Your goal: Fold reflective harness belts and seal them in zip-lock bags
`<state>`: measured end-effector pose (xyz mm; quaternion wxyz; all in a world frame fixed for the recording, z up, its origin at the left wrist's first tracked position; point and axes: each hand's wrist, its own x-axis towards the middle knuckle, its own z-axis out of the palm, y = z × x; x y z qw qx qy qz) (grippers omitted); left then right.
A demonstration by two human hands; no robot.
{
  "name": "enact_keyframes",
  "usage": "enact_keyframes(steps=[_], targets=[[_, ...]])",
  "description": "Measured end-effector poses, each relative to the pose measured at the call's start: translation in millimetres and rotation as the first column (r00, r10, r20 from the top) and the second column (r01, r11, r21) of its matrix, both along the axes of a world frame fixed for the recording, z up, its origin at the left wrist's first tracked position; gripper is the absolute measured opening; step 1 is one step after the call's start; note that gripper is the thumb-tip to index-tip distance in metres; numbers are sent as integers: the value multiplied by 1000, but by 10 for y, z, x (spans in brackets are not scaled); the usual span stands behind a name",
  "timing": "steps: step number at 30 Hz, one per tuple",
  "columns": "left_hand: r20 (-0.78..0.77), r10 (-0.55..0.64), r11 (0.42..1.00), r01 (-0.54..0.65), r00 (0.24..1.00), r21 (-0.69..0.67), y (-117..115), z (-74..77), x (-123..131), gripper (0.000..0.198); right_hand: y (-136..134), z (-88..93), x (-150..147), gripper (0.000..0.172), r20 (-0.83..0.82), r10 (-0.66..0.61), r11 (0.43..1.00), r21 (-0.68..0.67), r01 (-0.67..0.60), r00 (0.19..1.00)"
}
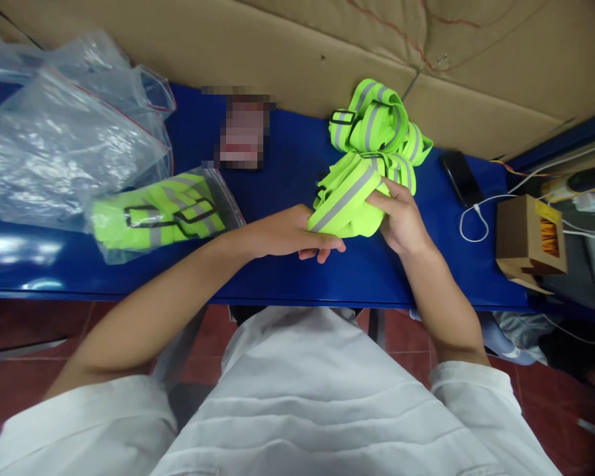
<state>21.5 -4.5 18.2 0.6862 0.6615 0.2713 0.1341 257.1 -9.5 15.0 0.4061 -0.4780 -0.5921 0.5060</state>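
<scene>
A folded neon-yellow reflective strap (pixel 350 198) with a grey stripe is held between both hands above the blue table. My left hand (pixel 305 237) grips its left end, thumb along the lower edge and fingers curled beneath. On the right side, my right hand (pixel 401 215) pinches the other end with the thumb on top. Just behind lies a pile of similar reflective straps (pixel 377 122) with black buckles, partly hidden by the held one. To the left, a clear zip bag (pixel 158 215) contains a folded reflective strap with black buckles.
Several empty clear zip bags (pixel 69 132) are heaped at the left. A blurred-out flat item (pixel 242 132) lies at the back. On the right are a black phone (pixel 461 177), a white cable (pixel 480 228) and a small cardboard box (pixel 528 235). Cardboard (pixel 287 53) lines the back edge.
</scene>
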Motion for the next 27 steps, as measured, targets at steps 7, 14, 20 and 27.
enact_keyframes(steps=[7, 14, 20, 27], targets=[[23, -42, 998, 40, 999, 48, 39, -90, -32, 50, -46, 106, -44, 39, -191, -99, 994, -68, 88, 977], [54, -142, 985, 136, 988, 105, -3, 24, -60, 48, -9, 59, -71, 40, -323, -11, 927, -358, -111, 946], [6, 137, 948, -133, 991, 288, -1, -15, -26, 49, -7, 71, -67, 38, -361, -19, 895, -421, -145, 932], [293, 256, 897, -340, 921, 283, 5, -130, 14, 119, -45, 30, -108, 39, -368, 8, 798, -558, -228, 930]])
